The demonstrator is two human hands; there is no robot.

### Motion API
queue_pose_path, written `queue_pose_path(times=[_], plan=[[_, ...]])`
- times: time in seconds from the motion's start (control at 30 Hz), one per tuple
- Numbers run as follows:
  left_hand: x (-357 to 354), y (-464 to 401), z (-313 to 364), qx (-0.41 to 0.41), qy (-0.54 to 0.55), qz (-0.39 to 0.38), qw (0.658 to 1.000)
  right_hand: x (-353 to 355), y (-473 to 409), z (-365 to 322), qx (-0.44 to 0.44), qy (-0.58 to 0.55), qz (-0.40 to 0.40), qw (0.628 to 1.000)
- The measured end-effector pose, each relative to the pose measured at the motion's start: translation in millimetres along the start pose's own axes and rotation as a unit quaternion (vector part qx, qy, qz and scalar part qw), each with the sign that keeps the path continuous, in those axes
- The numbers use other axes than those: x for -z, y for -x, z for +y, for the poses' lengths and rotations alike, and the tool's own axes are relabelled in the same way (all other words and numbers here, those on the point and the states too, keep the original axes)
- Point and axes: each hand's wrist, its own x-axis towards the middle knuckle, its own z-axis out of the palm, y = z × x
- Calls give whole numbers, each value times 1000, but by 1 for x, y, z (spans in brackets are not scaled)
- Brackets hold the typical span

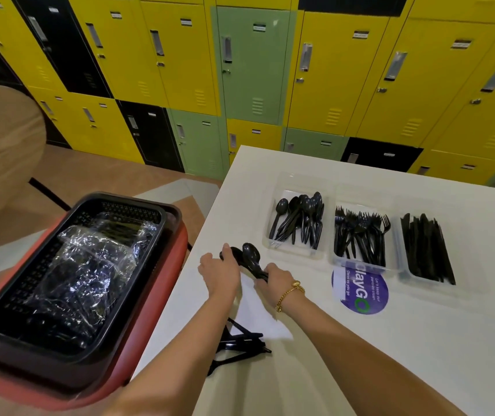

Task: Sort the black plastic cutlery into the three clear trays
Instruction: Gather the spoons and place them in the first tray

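Near the spoon tray (pixel 297 250), both hands' fingers (pixel 270 270) curl round black spoons (pixel 250 253)

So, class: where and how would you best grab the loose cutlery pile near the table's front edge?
Judging by pose, grip the pile at the bunched right ends, where the pieces converge, coming from above and the right. The left ends fan out over the table edge, so a pinch there would likely catch only a few.

Black spoons (pixel 300 217), forks (pixel 360 235), knives (pixel 426 247) in clear trays (pixel 297 250), right of centre. White desk (pixel 390 340). Purple round sticker (pixel 360 291), white and green lettering. Lower left: black perforated basket (pixel 132 210) on red tray (pixel 162 298). Lockers (pixel 180 55) across the top: yellow, green, black. Gold bracelet (pixel 290 294).
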Motion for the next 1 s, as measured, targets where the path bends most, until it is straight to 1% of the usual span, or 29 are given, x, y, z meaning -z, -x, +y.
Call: queue_pose_path(times=[0.07, 0.13, 0.2, 0.27, 0.37, 0.47, 0.6, 0.67, 0.8, 0.9, 1.0], plan=[[-6, 1, 4, 59, 18, -8, 998, 6, 1, -4, 17, -14, -3, 1000], [-11, -2, 7, 78, 59, -23, 995, 10, 4, -7, 37, -31, 1, 999], [-16, -10, 9, 66, 127, -50, 988, 14, 7, -9, 59, -41, -1, 997], [-16, -18, 15, 53, 181, -58, 980, 18, 8, -11, 74, -44, -9, 996], [-15, -24, 28, 26, 212, -53, 976, 26, 8, -10, 75, -37, -24, 996], [-16, -22, 36, -1, 195, -52, 979, 35, 5, -9, 62, -31, -39, 997], [-27, -15, 44, 2, 181, -99, 979, 48, 1, -10, 42, -57, -27, 997], [-35, -9, 49, -2, 160, -130, 979, 55, -1, -11, 36, -74, -8, 997], [-54, 1, 59, -50, 67, -174, 981, 71, -7, -13, 22, -82, 20, 996], [-64, -1, 74, -66, 25, -215, 974, 84, -15, -11, 6, -67, 9, 998], [-67, -12, 89, -106, -50, -209, 971, 101, -30, -12, -34, -101, 27, 994]])
